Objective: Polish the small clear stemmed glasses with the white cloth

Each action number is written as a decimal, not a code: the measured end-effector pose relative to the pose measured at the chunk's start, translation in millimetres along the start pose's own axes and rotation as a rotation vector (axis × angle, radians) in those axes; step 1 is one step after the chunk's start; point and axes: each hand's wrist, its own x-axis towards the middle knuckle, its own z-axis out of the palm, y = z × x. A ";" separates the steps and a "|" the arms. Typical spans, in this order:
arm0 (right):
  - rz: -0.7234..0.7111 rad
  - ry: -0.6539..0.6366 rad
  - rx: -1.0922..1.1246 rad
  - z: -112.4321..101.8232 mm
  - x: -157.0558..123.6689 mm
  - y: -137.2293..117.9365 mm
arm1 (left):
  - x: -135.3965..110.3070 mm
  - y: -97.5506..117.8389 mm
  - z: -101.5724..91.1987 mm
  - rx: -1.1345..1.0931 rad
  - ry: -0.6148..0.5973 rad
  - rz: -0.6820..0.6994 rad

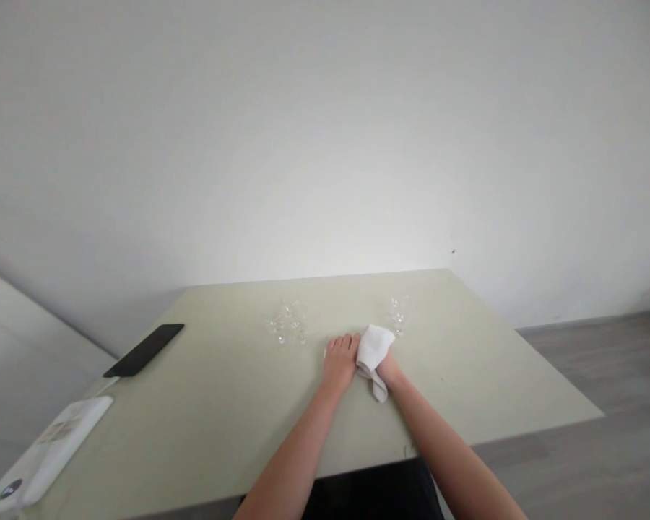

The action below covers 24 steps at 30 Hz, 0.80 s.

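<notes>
My left hand (340,363) is low over the middle of the table, back up, with its fingers bent forward and down. A pale sliver shows beside it, but what it grips is hidden. Right against it, my right hand (388,370) is wrapped in a white cloth (375,348) and closed on it; most of its fingers are covered. One end of the cloth hangs toward me. Beyond my hands stand several small clear glass pieces (288,321) on the left. A smaller group of clear glass pieces (399,314) is behind the cloth on the right.
The pale table (222,412) meets a white wall (325,144) at its far edge. Near its left edge lie a flat black object (145,350) and a white appliance-like box (48,451). Grey wood-look floor (601,361) shows at right.
</notes>
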 end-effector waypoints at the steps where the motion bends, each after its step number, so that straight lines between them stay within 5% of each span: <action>1: -0.022 0.006 -0.028 1.3 -4.1 -2.1 | -0.9 -3.0 -0.4 -0.010 -0.036 -0.011; 4: -0.139 -0.039 -0.210 4.6 -14.7 -6.4 | -3.4 -11.7 -1.3 0.000 -0.108 -0.063; 7: -0.243 -0.052 -0.394 7.8 -15.4 -6.0 | -4.7 -15.4 -1.3 0.009 -0.030 -0.080; 11: -0.228 0.079 -0.380 12.1 -6.3 -1.4 | -3.4 -13.6 -0.7 0.028 0.105 0.007; 14: -0.253 0.049 -0.381 13.7 -6.2 2.6 | -1.8 -14.1 0.4 0.106 0.045 0.015; 18: -0.479 -0.016 -0.533 13.8 -12.6 11.0 | -0.5 -18.1 2.4 0.154 -0.086 -0.019; 24: -0.453 0.124 -0.510 12.1 0.9 27.0 | -1.0 -18.0 1.4 0.187 0.048 0.029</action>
